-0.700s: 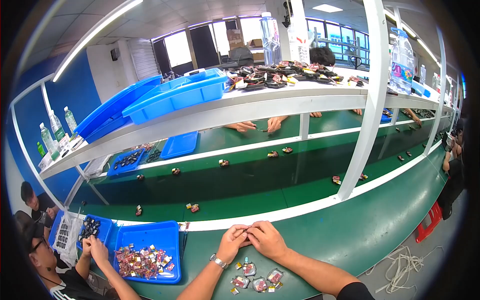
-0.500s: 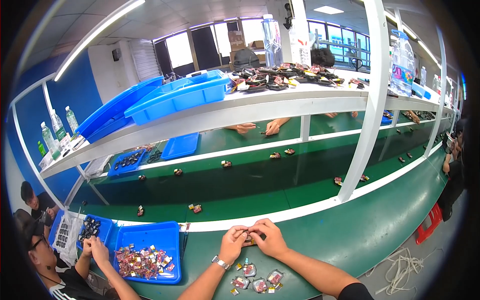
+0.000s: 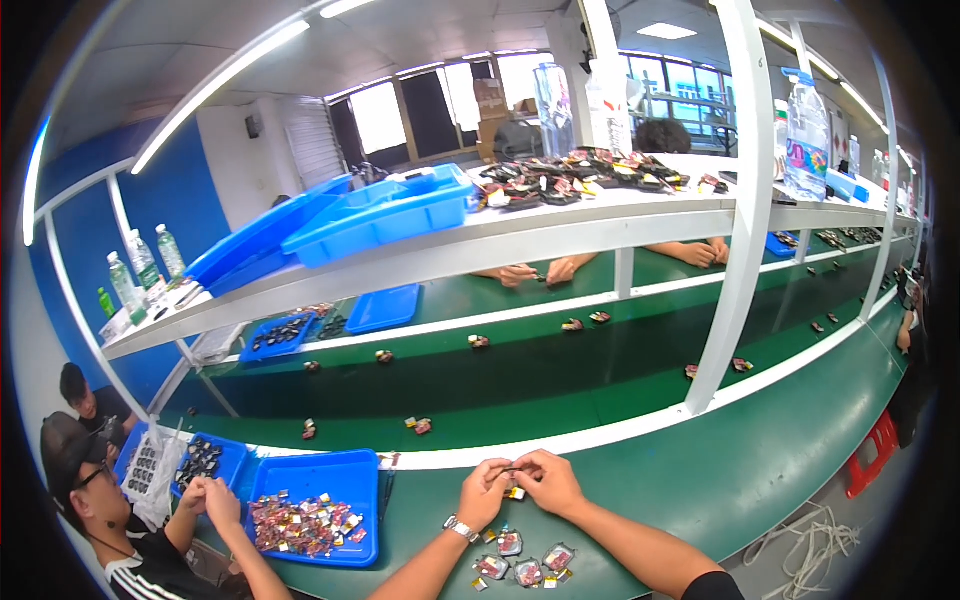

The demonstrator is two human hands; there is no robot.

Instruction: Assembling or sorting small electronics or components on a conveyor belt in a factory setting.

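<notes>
A small dark piece point(image 3: 509, 471), slim in outline, sits between the fingertips of the left hand point(image 3: 482, 497) and the right hand point(image 3: 553, 484), raised above the green tabletop; the fingers hide much of it. Just below it shows a yellow-and-white part point(image 3: 515, 493) (whether the two are joined cannot be told). Nearer the person, four rounded, greyish casings point(image 3: 528, 573) lie flat in a loose cluster, one at the far side, one at the left, one at the right and one nearest, each with reddish parts showing inside. Small yellow-and-white tabs point(image 3: 480, 584) lie around their edges.
</notes>
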